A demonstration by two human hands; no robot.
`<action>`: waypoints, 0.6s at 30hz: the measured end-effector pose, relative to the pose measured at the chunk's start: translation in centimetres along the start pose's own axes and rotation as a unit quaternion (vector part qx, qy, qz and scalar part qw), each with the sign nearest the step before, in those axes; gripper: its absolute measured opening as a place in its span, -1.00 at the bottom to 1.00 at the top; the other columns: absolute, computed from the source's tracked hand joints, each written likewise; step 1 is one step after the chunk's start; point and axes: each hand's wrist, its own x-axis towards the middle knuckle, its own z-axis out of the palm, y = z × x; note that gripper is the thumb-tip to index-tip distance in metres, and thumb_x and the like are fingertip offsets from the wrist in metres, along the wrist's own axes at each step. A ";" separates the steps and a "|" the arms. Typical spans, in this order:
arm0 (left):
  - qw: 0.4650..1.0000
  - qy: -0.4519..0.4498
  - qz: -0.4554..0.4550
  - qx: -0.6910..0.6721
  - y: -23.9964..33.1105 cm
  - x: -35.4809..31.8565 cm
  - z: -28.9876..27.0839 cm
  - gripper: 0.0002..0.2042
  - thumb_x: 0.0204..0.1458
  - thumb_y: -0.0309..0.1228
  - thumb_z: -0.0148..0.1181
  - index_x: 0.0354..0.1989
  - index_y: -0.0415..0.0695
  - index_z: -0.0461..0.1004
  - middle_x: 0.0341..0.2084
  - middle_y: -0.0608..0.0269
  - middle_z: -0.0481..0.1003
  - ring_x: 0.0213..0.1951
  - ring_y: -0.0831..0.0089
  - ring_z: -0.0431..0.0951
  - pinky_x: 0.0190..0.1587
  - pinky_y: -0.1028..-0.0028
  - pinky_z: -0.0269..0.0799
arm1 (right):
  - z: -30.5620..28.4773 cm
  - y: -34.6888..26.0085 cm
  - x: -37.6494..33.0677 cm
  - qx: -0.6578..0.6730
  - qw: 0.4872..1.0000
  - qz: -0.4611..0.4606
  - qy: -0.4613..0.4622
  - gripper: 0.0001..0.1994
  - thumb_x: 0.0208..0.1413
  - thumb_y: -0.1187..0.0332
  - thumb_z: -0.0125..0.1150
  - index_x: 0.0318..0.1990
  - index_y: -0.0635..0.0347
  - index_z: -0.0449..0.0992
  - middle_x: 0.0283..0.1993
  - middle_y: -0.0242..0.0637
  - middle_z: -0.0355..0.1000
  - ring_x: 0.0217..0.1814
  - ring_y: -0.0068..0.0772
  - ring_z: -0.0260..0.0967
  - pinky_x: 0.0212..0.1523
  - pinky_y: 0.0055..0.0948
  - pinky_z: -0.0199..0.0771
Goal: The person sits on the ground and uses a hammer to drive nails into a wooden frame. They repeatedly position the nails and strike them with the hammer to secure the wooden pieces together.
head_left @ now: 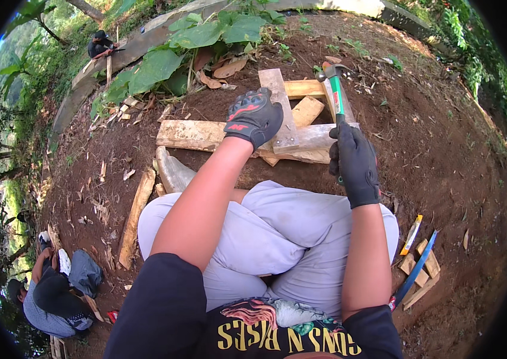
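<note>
My right hand (355, 164), in a black glove, is wrapped round the handle of a hammer (338, 99). The handle is green and red, and the metal head points away from me, above the right end of the wood pieces. Black with red marks, the glove on my left hand (254, 118) has its fingers curled in against the left edge of a short grey board (278, 105). Whatever those fingers hold is hidden. That board lies across a long wooden beam (191, 134), and small nail heads seem to show at its near end.
More wood offcuts (307, 110) lie behind the beam. A blue-bladed saw (416, 269), a yellow packet (411, 234) and wood blocks (427, 281) are at my right. Left of my legs lies a wood strip (137, 218). Two people (56, 299) (101, 45) sit farther off at left.
</note>
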 end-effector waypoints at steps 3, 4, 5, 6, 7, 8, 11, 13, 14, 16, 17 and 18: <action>0.998 -0.062 -0.004 -0.011 0.4 0.2 -2.8 -0.39 0.24 0.07 0.08 0.19 -0.24 0.58 0.12 -0.23 0.61 0.20 -0.15 0.59 0.28 0.03 0.46 | -0.5 1.1 0.4 -0.085 0.993 -0.073 0.028 -0.64 0.42 0.09 0.19 -0.16 0.29 0.56 -0.51 -0.34 0.46 -0.58 -0.50 0.44 -0.50 -0.39 0.44; 0.999 -0.047 -0.018 -0.016 -0.5 0.6 -3.6 -0.40 0.24 0.04 0.07 0.17 -0.28 0.58 0.12 -0.28 0.60 0.20 -0.18 0.59 0.28 0.01 0.46 | -0.2 0.1 0.0 -0.105 0.992 -0.066 0.003 -0.64 0.38 0.09 0.21 -0.16 0.29 0.56 -0.47 -0.26 0.50 -0.49 -0.40 0.49 -0.41 -0.32 0.47; 0.999 -0.038 -0.031 -0.024 -1.0 1.1 -3.8 -0.40 0.25 0.01 0.06 0.15 -0.32 0.57 0.13 -0.32 0.58 0.20 -0.21 0.58 0.28 0.00 0.47 | 0.0 -0.7 -0.4 -0.128 0.990 -0.055 -0.018 -0.64 0.35 0.09 0.22 -0.15 0.29 0.56 -0.42 -0.19 0.54 -0.41 -0.29 0.53 -0.32 -0.24 0.50; 0.998 -0.028 -0.043 -0.025 -1.2 1.9 -3.7 -0.39 0.25 0.04 0.06 0.15 -0.33 0.57 0.10 -0.35 0.59 0.18 -0.22 0.59 0.26 0.00 0.49 | -0.1 -2.0 -1.0 -0.150 0.987 -0.015 -0.055 -0.64 0.32 0.09 0.22 -0.13 0.28 0.55 -0.34 -0.06 0.59 -0.27 -0.09 0.58 -0.17 -0.12 0.53; 0.998 -0.005 -0.056 -0.037 -2.0 2.9 -2.7 -0.38 0.26 0.05 0.05 0.16 -0.33 0.58 0.11 -0.35 0.59 0.19 -0.23 0.58 0.25 0.00 0.50 | 0.1 -3.1 -1.4 -0.173 0.980 0.020 -0.093 -0.64 0.28 0.08 0.22 -0.11 0.26 0.54 -0.26 0.06 0.64 -0.12 0.11 0.63 -0.02 0.01 0.55; 0.996 -0.013 -0.066 -0.061 -2.2 3.7 -2.0 -0.37 0.26 0.05 0.06 0.17 -0.33 0.57 0.12 -0.35 0.58 0.20 -0.24 0.58 0.25 0.00 0.50 | 0.2 -3.0 -1.3 -0.207 0.971 0.032 -0.117 -0.64 0.21 0.09 0.27 -0.08 0.21 0.51 -0.12 0.10 0.65 -0.03 0.16 0.62 0.01 0.07 0.54; 0.987 -0.025 -0.101 -0.121 -2.6 5.0 1.2 -0.34 0.28 0.10 0.06 0.16 -0.34 0.57 0.16 -0.35 0.56 0.23 -0.23 0.57 0.26 0.00 0.50 | 1.2 -1.1 -1.9 -0.319 0.945 -0.050 -0.052 -0.67 0.22 0.18 0.33 0.02 0.19 0.58 -0.37 -0.06 0.62 -0.38 -0.13 0.65 -0.24 -0.11 0.57; 0.983 -0.061 -0.102 -0.138 -1.9 5.1 2.6 -0.33 0.29 0.12 0.06 0.16 -0.34 0.57 0.17 -0.35 0.56 0.24 -0.23 0.56 0.28 0.00 0.49 | 1.5 -0.1 -2.6 -0.334 0.935 -0.116 -0.013 -0.64 0.22 0.19 0.32 0.10 0.15 0.59 -0.31 -0.02 0.63 -0.27 -0.03 0.65 -0.16 -0.05 0.57; 0.983 -0.045 -0.111 -0.137 -1.4 4.8 3.4 -0.32 0.29 0.13 0.06 0.19 -0.34 0.57 0.18 -0.34 0.56 0.25 -0.23 0.55 0.30 0.01 0.48 | 1.5 0.3 -2.9 -0.340 0.929 -0.149 0.007 -0.62 0.23 0.20 0.32 0.14 0.13 0.59 -0.28 0.00 0.63 -0.22 0.02 0.65 -0.13 -0.02 0.57; 0.974 -0.038 -0.127 -0.184 -1.4 4.7 4.3 -0.33 0.30 0.12 0.05 0.19 -0.32 0.58 0.17 -0.32 0.57 0.25 -0.22 0.56 0.30 0.01 0.48 | 1.1 0.1 -3.4 -0.362 0.921 -0.142 -0.008 -0.59 0.23 0.22 0.27 0.19 0.15 0.55 -0.09 0.07 0.63 -0.07 0.16 0.62 -0.04 0.08 0.56; 0.968 -0.036 -0.135 -0.208 -1.6 4.6 4.8 -0.34 0.31 0.11 0.05 0.20 -0.31 0.58 0.17 -0.31 0.57 0.25 -0.21 0.56 0.30 0.01 0.48 | 1.0 -0.1 -3.7 -0.373 0.917 -0.138 -0.016 -0.57 0.23 0.24 0.25 0.21 0.16 0.54 0.01 0.10 0.62 0.00 0.22 0.61 0.00 0.12 0.55; 0.972 -0.041 -0.107 -0.205 -2.0 4.6 5.1 -0.36 0.34 0.11 0.01 0.17 -0.30 0.61 0.14 -0.29 0.59 0.25 -0.21 0.57 0.29 0.02 0.49 | 1.1 -0.3 -4.1 -0.385 0.913 -0.131 -0.020 -0.60 0.23 0.24 0.25 0.18 0.17 0.54 -0.02 0.10 0.62 -0.01 0.22 0.60 -0.02 0.13 0.54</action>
